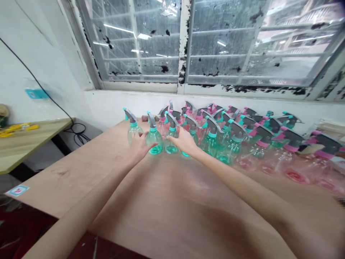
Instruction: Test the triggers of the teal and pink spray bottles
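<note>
Two see-through green spray bottles with grey-and-teal trigger heads stand upright between my hands. My left hand (140, 145) is at the left one, a green spray bottle (155, 138), its thumb across the front and its fingers at the left side. Beside it, my right hand (186, 140) is round another green spray bottle (171, 146), thumb in front; its other fingers are partly hidden. A paler green spray bottle (132, 129) stands at the row's left end, partly behind my left hand.
Several green bottles (212, 142) and pink bottles (291, 156) stand in rows along the wall to the right. Everything rests on a wooden table (151, 201). Behind is a barred window (140, 43). A side table (32, 142) with yellow items and a black cable (78, 135) are at left.
</note>
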### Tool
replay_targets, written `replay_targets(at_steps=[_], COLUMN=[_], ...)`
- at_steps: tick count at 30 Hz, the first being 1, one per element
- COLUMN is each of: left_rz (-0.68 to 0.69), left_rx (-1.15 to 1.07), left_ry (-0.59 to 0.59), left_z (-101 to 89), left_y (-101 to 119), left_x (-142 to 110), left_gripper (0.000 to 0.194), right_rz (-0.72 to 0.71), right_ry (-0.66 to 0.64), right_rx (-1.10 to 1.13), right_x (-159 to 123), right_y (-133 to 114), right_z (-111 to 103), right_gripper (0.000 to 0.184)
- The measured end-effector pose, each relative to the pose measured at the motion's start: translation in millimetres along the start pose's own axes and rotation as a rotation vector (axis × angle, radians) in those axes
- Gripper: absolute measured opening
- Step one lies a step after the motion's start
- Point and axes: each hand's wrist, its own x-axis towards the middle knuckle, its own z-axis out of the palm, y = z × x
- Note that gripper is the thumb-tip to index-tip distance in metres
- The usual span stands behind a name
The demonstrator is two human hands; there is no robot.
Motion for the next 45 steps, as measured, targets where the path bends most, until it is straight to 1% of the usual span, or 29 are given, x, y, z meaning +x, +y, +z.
replay_targets(at_steps=[2,4,7,10,15,18,20,23,25,27,28,30,32,33,35,38,40,42,45], left_rz=[0.010,0.020,0.038,0.048,0.039,0.008,-0.012,-0.010,0.028,0.090,0.125,0.209,0.250,0.262,0.289,0.335,0.355,0.362,0.365], left_rx=[-0.009,-0.024,-0.052,-0.084,-0.162,-0.227,-0.278,-0.372,-0.447,-0.511,-0.542,-0.639,-0.704,-0.726,-0.759,-0.781,-0.803,-0.833,-0.871], left_ry=[0.020,0.046,0.093,0.127,0.129,0.110,0.087,0.006,-0.090,-0.188,-0.227,-0.361,-0.446,-0.474,-0.519,-0.563,-0.583,-0.605,-0.632], left_z=[3.3,5.2,5.3,5.4,14.7,22.0,23.5,19.2,14.0,9.5,8.0,7.7,10.8,13.3,19.2,29.8,38.0,46.6,57.5], left_y=[-2,-4,-5,-5,-5,-3,4,30,56,85,99,127,152,163,184,213,231,247,265], left_x=[3,3,-3,-19,-50,-61,-69,-88,-105,-122,-129,-139,-144,-144,-145,-146,-147,-148,-145], left_gripper=[0.062,0.065,0.071,0.070,0.056,0.050,0.045,0.039,0.039,0.038,0.042,0.059,0.072,0.076,0.078,0.079,0.078,0.077,0.077], right_rz=[0.026,0.035,0.047,0.065,0.054,0.017,-0.023,-0.088,-0.115,-0.144,-0.164,-0.216,-0.270,-0.285,-0.262,-0.132,-0.056,-0.027,-0.040], right_ry=[-0.001,-0.007,-0.010,-0.016,-0.035,-0.052,-0.068,-0.095,-0.099,-0.075,-0.056,-0.016,0.018,0.029,0.034,-0.012,-0.008,0.052,0.138], right_rx=[-0.046,-0.087,-0.145,-0.195,-0.262,-0.295,-0.310,-0.329,-0.351,-0.386,-0.386,-0.357,-0.318,-0.295,-0.190,0.163,0.356,0.421,0.448], right_x=[5,9,10,3,-21,-43,-61,-92,-112,-131,-139,-152,-162,-166,-173,-178,-179,-177,-171], right_y=[-3,-4,-6,-10,-15,-16,-13,-3,8,23,31,47,64,71,85,100,106,110,117], right_z=[6,10,15,15,7,-2,-11,-27,-41,-56,-64,-82,-102,-112,-132,-156,-167,-172,-173], right_gripper=[0.065,0.069,0.064,0.061,0.057,0.055,0.054,0.055,0.054,0.052,0.050,0.049,0.051,0.053,0.052,0.047,0.047,0.045,0.035])
